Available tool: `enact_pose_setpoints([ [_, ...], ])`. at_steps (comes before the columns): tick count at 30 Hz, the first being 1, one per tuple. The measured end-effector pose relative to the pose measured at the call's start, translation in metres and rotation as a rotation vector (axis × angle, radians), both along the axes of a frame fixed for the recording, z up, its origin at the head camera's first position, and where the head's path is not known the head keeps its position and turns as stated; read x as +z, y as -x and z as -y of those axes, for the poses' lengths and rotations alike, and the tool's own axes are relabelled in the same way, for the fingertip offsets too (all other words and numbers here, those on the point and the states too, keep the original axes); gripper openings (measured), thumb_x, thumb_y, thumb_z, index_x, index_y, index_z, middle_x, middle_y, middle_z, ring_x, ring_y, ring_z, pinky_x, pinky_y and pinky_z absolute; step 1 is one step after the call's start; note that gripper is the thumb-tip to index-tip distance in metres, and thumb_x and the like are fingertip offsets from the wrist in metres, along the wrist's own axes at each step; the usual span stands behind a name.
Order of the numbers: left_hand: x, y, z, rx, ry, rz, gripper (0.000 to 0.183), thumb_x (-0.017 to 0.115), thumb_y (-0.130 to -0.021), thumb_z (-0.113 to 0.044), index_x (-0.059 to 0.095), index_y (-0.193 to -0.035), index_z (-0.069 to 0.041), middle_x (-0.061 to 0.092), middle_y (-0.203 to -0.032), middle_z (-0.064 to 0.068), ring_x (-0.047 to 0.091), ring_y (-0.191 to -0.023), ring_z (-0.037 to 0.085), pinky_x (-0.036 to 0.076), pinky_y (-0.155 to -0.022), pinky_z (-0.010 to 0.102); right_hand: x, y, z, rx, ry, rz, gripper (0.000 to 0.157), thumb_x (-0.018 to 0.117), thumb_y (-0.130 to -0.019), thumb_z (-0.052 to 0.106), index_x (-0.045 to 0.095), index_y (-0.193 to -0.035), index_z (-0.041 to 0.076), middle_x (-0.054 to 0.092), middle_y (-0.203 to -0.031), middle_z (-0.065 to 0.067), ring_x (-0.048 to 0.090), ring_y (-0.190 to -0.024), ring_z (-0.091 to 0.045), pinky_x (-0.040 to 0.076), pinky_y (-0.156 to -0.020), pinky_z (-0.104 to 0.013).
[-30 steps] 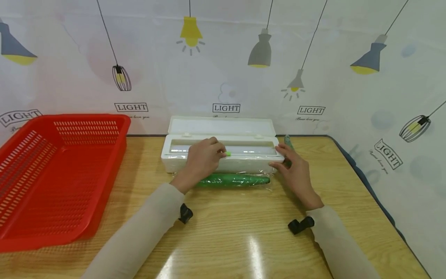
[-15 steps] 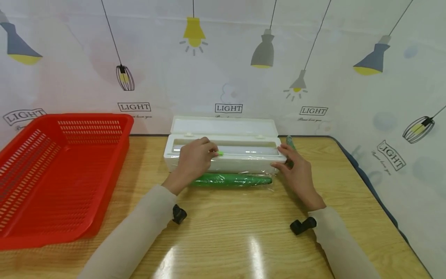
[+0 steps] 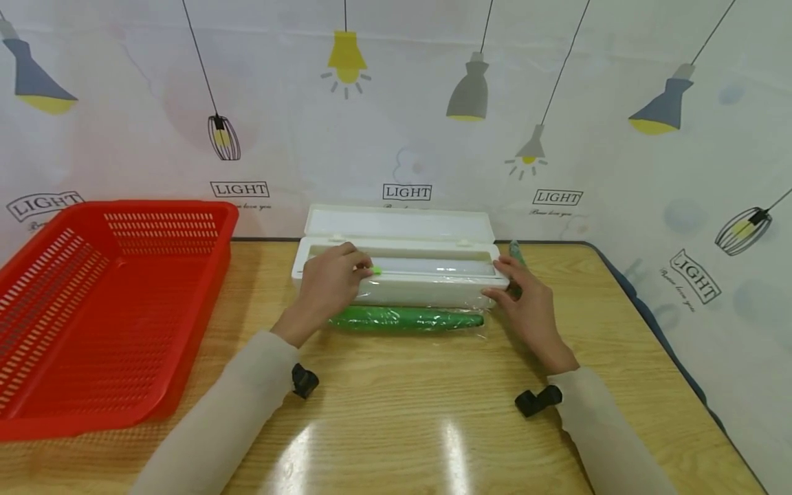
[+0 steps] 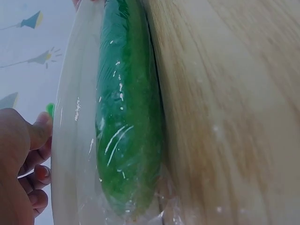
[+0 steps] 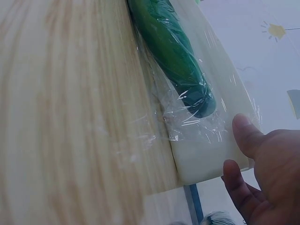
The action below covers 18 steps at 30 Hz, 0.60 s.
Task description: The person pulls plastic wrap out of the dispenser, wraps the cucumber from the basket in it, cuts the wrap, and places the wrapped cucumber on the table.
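Note:
A white cling film dispenser box (image 3: 427,294) stands near the back of the table with its lid raised. Between the thumb and fingers of my left hand (image 3: 331,282) is the small green slide cutter (image 3: 377,271) on the box's front top edge. My right hand (image 3: 531,306) grips the box's right end, thumb on the front. A cucumber (image 3: 411,318) wrapped in clear film lies along the box's front; the left hand and wrist partly cover its left end in the head view. Loose cling film (image 5: 173,126) spreads past the cucumber's tip in the right wrist view.
A red plastic basket (image 3: 225,234) stands on the left of the wooden table (image 3: 396,405). Behind the right hand, a second green wrapped item (image 3: 516,251) is mostly hidden. A printed wall cloth (image 3: 309,137) hangs close behind the box.
My left hand has moved leftward along the box edge with the green slide cutter. The right hand keeps its grip on the box end. The view has shifted slightly.

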<state>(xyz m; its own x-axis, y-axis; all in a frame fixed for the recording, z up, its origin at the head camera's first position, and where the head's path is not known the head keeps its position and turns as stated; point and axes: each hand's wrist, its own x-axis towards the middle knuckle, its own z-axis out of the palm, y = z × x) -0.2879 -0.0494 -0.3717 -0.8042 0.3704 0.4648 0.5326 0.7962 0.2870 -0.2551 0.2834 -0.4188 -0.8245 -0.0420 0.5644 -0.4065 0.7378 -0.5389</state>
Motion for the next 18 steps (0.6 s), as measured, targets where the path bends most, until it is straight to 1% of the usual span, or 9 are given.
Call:
enact_pose_setpoints([
  [7,0.001,-0.001,0.004,0.0,0.0,0.005,0.008,0.072,-0.088,-0.022,0.075,-0.089,-0.014,0.062,-0.086,-0.005,0.056,-0.068,0.011,0.042,-0.049,0.024,0.0,0.0,0.001,0.002,0.004,0.008,0.053,0.079,-0.077,0.009,0.06,-0.126,0.0,0.054,-0.134,-0.014,0.061,-0.078,-0.022,0.043,-0.065,-0.017],
  [12,0.001,-0.002,0.009,0.016,-0.001,-0.004,0.008,0.072,-0.087,-0.022,0.075,-0.089,-0.015,0.062,-0.086,-0.005,0.056,-0.067,0.011,0.041,-0.048,0.025,0.001,0.0,0.002,0.009,0.012,0.004,0.053,0.079,-0.077,0.008,0.06,-0.125,-0.001,0.054,-0.133,-0.015,0.06,-0.076,-0.023,0.042,-0.064,-0.015],
  [15,0.001,-0.002,0.011,0.03,-0.005,0.003,0.008,0.072,-0.087,-0.023,0.075,-0.088,-0.016,0.061,-0.085,-0.005,0.055,-0.067,0.012,0.041,-0.049,0.026,0.002,0.0,0.002,0.012,0.012,-0.002,0.053,0.079,-0.076,0.008,0.06,-0.125,-0.001,0.054,-0.133,-0.016,0.059,-0.075,-0.023,0.04,-0.063,-0.012],
  [18,0.001,-0.002,0.014,0.038,0.0,0.015,0.008,0.072,-0.087,-0.024,0.075,-0.088,-0.016,0.062,-0.086,-0.005,0.056,-0.069,0.013,0.042,-0.051,0.027,0.002,-0.001,0.001,0.007,0.005,0.0,0.053,0.079,-0.077,0.008,0.06,-0.125,-0.002,0.054,-0.133,-0.016,0.059,-0.075,-0.024,0.04,-0.063,-0.013],
])
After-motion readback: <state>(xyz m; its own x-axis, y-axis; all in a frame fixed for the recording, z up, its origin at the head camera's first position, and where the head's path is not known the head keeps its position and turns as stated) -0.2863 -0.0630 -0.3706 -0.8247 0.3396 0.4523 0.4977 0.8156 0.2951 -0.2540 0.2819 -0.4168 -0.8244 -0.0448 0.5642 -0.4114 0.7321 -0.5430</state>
